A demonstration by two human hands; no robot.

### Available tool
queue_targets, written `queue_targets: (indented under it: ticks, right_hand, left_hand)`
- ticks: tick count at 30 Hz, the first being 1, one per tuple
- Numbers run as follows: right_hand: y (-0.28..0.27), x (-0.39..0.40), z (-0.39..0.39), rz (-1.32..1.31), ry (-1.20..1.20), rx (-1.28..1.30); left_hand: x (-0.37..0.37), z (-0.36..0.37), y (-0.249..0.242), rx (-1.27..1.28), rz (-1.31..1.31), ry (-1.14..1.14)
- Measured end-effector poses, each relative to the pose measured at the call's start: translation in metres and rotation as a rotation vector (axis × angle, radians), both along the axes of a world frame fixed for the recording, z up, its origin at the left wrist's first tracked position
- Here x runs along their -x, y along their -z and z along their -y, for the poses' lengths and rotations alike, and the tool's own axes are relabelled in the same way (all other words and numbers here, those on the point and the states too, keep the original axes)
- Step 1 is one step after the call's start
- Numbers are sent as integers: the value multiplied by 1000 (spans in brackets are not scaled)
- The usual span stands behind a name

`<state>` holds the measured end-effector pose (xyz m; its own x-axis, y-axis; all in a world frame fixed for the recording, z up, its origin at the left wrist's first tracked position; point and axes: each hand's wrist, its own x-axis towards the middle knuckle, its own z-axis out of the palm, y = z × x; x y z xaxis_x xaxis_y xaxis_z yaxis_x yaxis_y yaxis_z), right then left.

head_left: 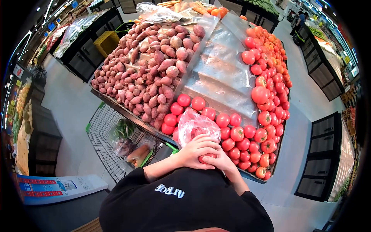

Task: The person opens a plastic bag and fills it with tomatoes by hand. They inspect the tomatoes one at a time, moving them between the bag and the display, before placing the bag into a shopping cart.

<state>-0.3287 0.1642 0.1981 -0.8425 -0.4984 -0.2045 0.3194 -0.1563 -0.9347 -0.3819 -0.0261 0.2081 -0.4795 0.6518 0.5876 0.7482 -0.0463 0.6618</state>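
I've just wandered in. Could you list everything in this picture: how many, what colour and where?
Display stand: one, dark-edged, centre
Sweet potatoes: large heap, purplish red, stand's left
Loose tomatoes: many, red, stand's front and right
Clear liner: count unclear, see-through, mid-stand
Carrots: several, orange, far end
Plastic bag: one, clear, at the hands
Held tomato: one, red, mostly hidden between the hands
Shopping cart: one, black wire with green trim, left
Bagged produce: several, green, purple and orange, in cart
Yellow crate: one, upper left
Printed panel: one, blue, white and red, lower left
Cabinets: several, black, both sides
Black shirt: one, bottom centre
Left hand, right hand: overlapping around the tomato
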Motion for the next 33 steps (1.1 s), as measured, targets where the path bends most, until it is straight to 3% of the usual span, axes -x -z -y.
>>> queue_targets:
  ticks: [2,4,5,6,9,13,17,20,23,27,30,33]
  right_hand:
    - [-11,0,-2,36,5,94]
    - [-4,4,-4,-102,38,124]
    - [-4,3,-6,-8,51,149]
    - [-8,2,-6,107,79,191]
    - [-5,11,5,9,268,233]
    - [-16,15,16,56,401,341]
    - [-8,17,22,-100,382,292]
    - [-7,26,15,-479,365,-90]
    - [-6,25,9,-443,349,-56]
    - [1,21,-12,-635,121,-225]
    - [14,22,-6,-682,162,-163]
    - [26,25,7,-728,196,-100]
  left_hand:
    - [4,2,-11,-4,-63,2]
    - [8,5,-18,-11,-89,6]
    - [10,4,-20,-19,-81,3]
    - [9,2,-18,-28,-53,-52]
    - [4,-11,-15,-92,-2,-212]
    - [5,-24,-12,-237,-143,-306]
    - [11,-27,-24,-352,-178,-190]
    - [12,-25,-30,-383,129,-51]
    - [22,-22,-41,-288,237,92]
    - [34,-24,-50,-218,62,389]
    - [29,-21,-77,-184,-34,402]
    - [34,-24,-57,-189,12,403]
